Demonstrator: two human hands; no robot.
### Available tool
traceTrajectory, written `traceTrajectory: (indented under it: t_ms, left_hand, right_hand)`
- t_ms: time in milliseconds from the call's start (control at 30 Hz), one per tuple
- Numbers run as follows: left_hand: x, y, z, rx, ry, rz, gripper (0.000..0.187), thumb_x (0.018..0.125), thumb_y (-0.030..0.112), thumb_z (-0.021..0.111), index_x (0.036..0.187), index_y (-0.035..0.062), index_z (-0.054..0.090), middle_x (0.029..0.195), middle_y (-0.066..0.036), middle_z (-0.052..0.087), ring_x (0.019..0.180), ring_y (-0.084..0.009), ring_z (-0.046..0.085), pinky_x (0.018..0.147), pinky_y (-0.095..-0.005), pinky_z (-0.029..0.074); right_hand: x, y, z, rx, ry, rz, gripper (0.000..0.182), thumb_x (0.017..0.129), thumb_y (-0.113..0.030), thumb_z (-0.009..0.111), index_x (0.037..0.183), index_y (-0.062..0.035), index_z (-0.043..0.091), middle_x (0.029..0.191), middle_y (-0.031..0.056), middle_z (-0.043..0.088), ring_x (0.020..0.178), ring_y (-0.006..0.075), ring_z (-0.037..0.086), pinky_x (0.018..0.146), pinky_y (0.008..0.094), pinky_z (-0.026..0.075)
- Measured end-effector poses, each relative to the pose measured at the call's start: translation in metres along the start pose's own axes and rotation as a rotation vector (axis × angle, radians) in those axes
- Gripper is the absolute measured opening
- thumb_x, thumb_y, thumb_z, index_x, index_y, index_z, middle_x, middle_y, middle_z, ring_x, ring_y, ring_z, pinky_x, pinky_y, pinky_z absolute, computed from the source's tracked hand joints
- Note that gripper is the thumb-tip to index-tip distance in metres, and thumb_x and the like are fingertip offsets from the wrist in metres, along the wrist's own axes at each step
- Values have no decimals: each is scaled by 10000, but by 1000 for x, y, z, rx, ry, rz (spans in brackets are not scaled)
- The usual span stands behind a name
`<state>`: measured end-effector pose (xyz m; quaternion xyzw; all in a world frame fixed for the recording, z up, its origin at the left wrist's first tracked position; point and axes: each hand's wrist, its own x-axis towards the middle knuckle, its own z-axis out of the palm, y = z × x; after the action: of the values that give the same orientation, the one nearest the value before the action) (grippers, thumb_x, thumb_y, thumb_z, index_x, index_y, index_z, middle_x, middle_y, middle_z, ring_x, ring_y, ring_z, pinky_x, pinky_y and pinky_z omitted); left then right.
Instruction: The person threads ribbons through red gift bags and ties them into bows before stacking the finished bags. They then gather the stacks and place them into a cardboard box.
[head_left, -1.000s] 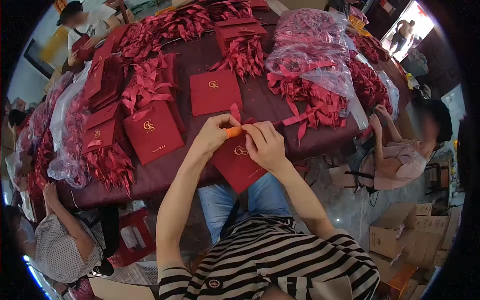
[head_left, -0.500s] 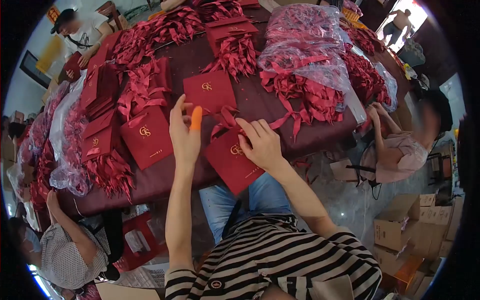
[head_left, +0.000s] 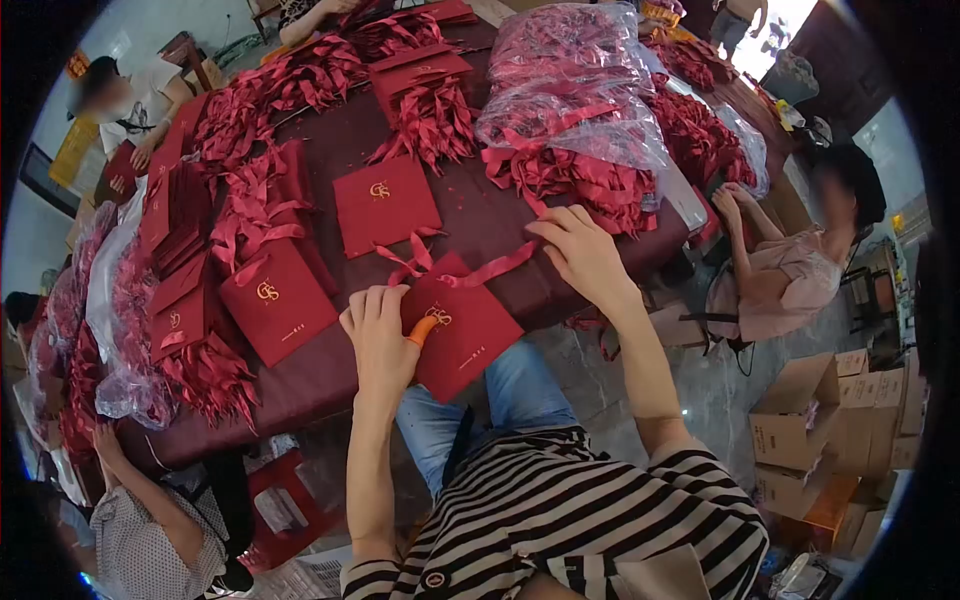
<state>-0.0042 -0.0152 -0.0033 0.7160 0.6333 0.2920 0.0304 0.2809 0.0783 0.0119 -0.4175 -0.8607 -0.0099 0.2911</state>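
A red bag with gold lettering (head_left: 463, 335) lies tilted at the table's front edge. On its left side my left hand (head_left: 383, 335) is closed, an orange cover on the thumb pressed on the bag's face. My right hand (head_left: 582, 258) is up and to the right, its fingertips pinching the end of a red ribbon (head_left: 492, 268) that runs from the bag's top edge. A looped ribbon part (head_left: 410, 258) stands near my left fingers. Just beyond lies another red bag (head_left: 386, 205), flat and untouched.
Left of my hands are red bags with ribbons (head_left: 280, 300). Plastic-wrapped ribbon bundles (head_left: 570, 90) lie at the back. Co-workers sit at the right (head_left: 790, 270), lower left (head_left: 160, 520) and upper left (head_left: 130, 110). Cardboard boxes (head_left: 800, 420) stand on the floor at right.
My left hand has come down onto the bag's left side. My right hand has moved off the bag to the right, drawing the ribbon out. The view has shifted slightly.
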Motion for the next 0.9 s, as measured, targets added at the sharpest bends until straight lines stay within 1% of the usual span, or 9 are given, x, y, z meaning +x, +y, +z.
traceTrajectory:
  t_ms: [300,367,400,500,633,700,800,833,900]
  left_hand:
    - [-3,-9,-3,29,35,-29,519,665,272,849,1119,123,646,959,-29,575,999,-240,501,892,-394,347]
    - [-3,-8,-3,31,101,-22,521,664,278,851,1121,131,649,945,-19,572,992,-237,500,884,-392,347]
    - [-3,-8,-3,42,107,-12,527,656,281,856,1119,136,651,939,-13,570,984,-236,500,877,-391,348]
    - [-5,-12,-2,53,92,-17,544,645,288,863,1123,142,650,933,-12,568,972,-233,501,863,-389,349]
    - [-4,-13,-1,-21,70,-34,542,655,310,860,1112,109,648,973,-35,591,972,-250,520,865,-380,358]
    - [-4,-15,1,-42,68,-82,534,659,312,860,1104,107,646,980,-36,601,963,-251,525,865,-379,360]
    - [-4,-14,1,-52,60,-131,511,672,301,860,1090,105,641,989,-40,617,961,-250,535,873,-380,364]
    - [-5,-15,1,-41,51,-126,496,680,288,860,1084,104,639,991,-44,621,967,-249,541,882,-381,366]
    - [-8,-26,0,-140,-1,-128,495,691,280,848,1098,90,638,983,-45,615,976,-241,537,889,-372,361]
  right_hand:
    - [-9,-22,-34,201,-74,97,153,880,-57,607,1029,-56,642,844,73,654,786,258,619,722,350,502]
    - [-14,-27,-59,980,-474,509,200,930,-67,568,1109,-44,655,855,65,675,755,178,637,682,322,504]
    - [-18,-26,-62,1146,-505,421,241,954,-55,541,1164,-17,652,891,80,701,771,128,652,659,273,501]
    - [-19,-48,-70,1493,-434,292,207,905,33,575,1086,23,676,969,123,721,830,169,688,672,253,518]
    - [-3,-72,-72,1150,-306,80,213,775,67,692,977,2,703,907,124,700,808,222,685,781,334,532]
    - [17,-87,-67,814,-37,-271,147,770,36,709,913,3,690,858,105,663,807,233,673,834,363,522]
    - [11,-103,-32,1166,-195,-140,111,847,-9,663,952,1,628,821,93,619,767,244,647,769,392,510]
    - [15,-114,-38,1089,-459,108,105,884,-22,617,979,1,579,821,121,615,744,295,638,699,395,508]
    - [17,-124,8,802,-238,23,88,890,-33,601,960,-8,553,824,158,610,730,353,630,640,404,505]
